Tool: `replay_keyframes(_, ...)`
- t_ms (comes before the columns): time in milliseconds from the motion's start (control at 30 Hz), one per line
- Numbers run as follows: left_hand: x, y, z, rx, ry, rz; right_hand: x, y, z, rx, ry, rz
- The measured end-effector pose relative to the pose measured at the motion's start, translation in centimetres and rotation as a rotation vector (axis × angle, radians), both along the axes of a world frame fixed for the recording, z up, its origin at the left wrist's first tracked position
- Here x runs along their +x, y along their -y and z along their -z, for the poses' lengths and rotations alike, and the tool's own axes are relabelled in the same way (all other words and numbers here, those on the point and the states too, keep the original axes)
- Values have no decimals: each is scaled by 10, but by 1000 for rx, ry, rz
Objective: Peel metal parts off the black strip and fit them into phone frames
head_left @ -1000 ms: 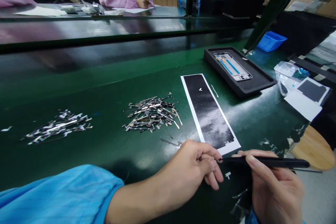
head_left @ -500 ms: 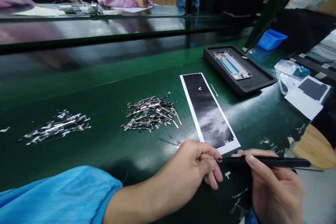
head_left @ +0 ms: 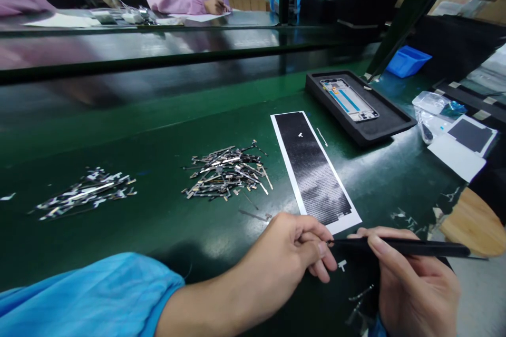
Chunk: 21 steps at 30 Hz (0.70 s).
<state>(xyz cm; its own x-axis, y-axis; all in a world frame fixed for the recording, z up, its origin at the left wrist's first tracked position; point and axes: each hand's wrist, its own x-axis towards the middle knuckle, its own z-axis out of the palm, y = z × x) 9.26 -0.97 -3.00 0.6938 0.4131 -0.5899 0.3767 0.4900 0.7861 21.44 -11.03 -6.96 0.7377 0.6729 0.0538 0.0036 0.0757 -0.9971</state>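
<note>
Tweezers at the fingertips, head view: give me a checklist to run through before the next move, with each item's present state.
1. Right hand has a grip on the black tweezers: ok.
2. Tweezers' tip meets the fingertips of the left hand: ok.
3. A small part is held at that tip: cannot tell, the fingers hide too much.
4. Patterned black sheet is free of loose bits: not ok, a small white piece lies on it.
5. Middle pile of strips is apart from the left pile of strips: ok.
6. Phone frame lies within the black tray: ok.
</note>
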Motion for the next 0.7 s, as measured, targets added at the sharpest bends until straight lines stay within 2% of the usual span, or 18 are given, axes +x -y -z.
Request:
replay_keyframes(200, 2, 1, -1, -2, -49, -17, -2, 2, 3, 15, 114, 42)
replay_keyframes(367, 2, 1, -3, 7, -81, -33, -4, 2, 3, 52, 240, 20)
replay_keyframes(700, 3, 2, -4, -11, -60, -39, -8, 2, 1, 82, 305, 91)
